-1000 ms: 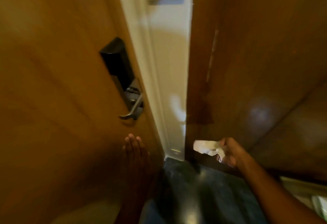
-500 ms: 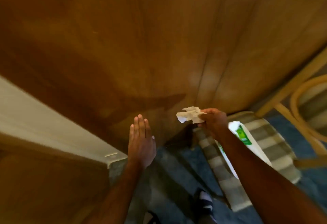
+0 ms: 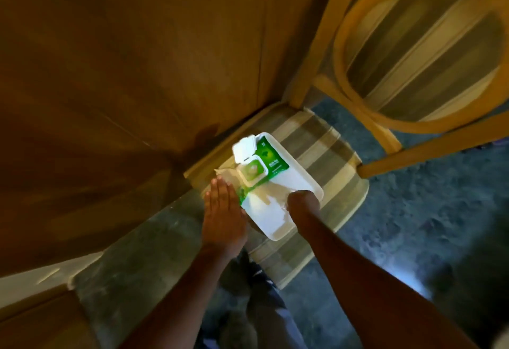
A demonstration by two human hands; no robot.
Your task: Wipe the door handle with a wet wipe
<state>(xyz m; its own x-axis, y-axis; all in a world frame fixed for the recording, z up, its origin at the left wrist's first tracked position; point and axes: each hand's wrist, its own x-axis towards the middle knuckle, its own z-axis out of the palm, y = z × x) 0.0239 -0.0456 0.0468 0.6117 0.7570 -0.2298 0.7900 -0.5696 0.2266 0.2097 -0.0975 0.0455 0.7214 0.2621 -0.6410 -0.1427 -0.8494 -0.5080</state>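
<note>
Reaching down, the left hand (image 3: 223, 212) is flat with fingers straight, gripping nothing, beside a white and green wipes pack (image 3: 271, 183). The right hand (image 3: 303, 203) presses on the pack, curled; whether it grips a wipe I cannot tell. The pack's lid (image 3: 244, 148) stands open. It lies on a striped chair seat (image 3: 327, 153) against a wooden wall (image 3: 132, 73); no door handle in view

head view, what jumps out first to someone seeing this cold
The bright white-and-green wipe pack grabs the eye first: it lies on the striped chair seat at centre, its flip lid standing open. Both hands meet at it, the left hand flat with fingers straight at its near-left edge, the right hand curled down on its white end. Warm brown wood panelling fills the upper left.
</note>
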